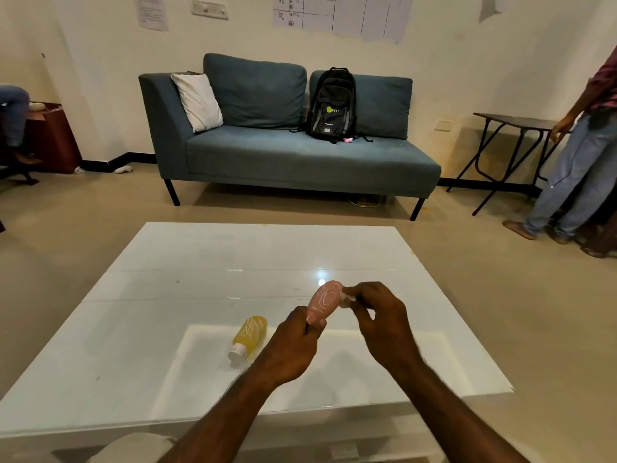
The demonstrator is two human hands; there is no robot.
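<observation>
Pink bottle [323, 300] held in left grip [293, 345], right grip [377, 315] pinching white cap [347, 297], markings unreadable

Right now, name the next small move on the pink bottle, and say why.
Probably twist the white cap with the right hand while the left hand steadies the pink bottle: the right hand pinches the cap at the bottle's far end, and the left grips its near end.

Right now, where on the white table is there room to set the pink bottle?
The far half of the white table, toward the sofa, is bare, as is the left side beyond the yellow bottle. It is crowded at the near middle, where the left grip and right grip hold the pink bottle.
</observation>
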